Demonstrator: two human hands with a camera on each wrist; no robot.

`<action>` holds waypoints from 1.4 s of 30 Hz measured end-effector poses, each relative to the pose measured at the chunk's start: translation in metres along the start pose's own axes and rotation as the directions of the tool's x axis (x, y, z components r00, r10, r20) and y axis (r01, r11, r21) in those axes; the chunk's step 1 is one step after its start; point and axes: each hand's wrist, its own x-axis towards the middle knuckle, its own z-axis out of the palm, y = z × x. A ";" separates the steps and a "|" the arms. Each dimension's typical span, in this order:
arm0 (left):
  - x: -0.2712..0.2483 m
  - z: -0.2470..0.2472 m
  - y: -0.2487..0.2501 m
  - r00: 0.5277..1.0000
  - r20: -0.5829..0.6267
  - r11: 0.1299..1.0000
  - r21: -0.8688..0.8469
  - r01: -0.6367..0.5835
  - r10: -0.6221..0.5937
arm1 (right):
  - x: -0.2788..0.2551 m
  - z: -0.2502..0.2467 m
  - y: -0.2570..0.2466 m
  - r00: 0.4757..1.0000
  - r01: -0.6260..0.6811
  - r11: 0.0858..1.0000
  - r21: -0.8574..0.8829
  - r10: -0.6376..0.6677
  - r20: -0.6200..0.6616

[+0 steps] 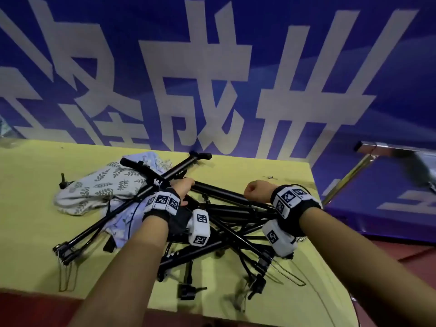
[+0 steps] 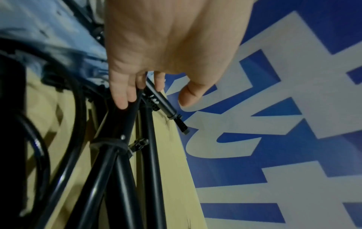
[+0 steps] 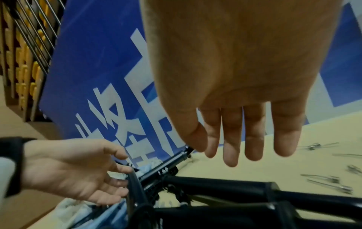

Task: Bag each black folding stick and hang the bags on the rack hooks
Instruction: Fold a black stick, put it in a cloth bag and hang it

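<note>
Several black folding sticks [image 1: 236, 215] lie in a crossed heap on the yellow table [image 1: 28, 220]. Leaf-patterned cloth bags [image 1: 101, 187] lie crumpled at the heap's left, partly under two long sticks. My left hand [image 1: 182, 187] reaches onto the heap's far side. Its fingers [image 2: 123, 99] touch the top of a stick [image 2: 164, 105], with the thumb held apart. My right hand [image 1: 254, 188] hovers over the heap's right part and holds nothing. Its fingers [image 3: 231, 148] hang straight above a thick black stick [image 3: 215, 186].
A blue banner [image 1: 212, 67] with large white characters stands right behind the table. A metal rack bar [image 1: 377, 147] shows at the right, beyond the table's edge. Small metal clips [image 3: 329, 181] lie on the table to the right of the heap.
</note>
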 end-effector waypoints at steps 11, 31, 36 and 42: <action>0.076 -0.004 -0.032 0.990 -0.137 0.986 -0.158 -0.056 0.034 | 0.024 0.031 0.016 0.978 0.051 0.993 -0.109 -0.027 0.207; 0.001 0.016 -0.017 0.875 -0.172 0.756 -0.446 -0.479 0.452 | -0.019 0.007 0.064 0.953 0.296 0.951 -0.086 -0.300 -0.045; -0.031 0.007 -0.016 0.815 -0.301 0.616 -0.540 -0.573 0.494 | -0.057 0.014 0.106 0.943 0.258 0.965 -0.050 -0.263 -0.202; -0.060 0.028 -0.023 0.787 -0.347 0.511 -0.614 -0.602 0.510 | -0.068 0.032 0.145 0.898 0.254 0.949 0.186 -0.160 -0.410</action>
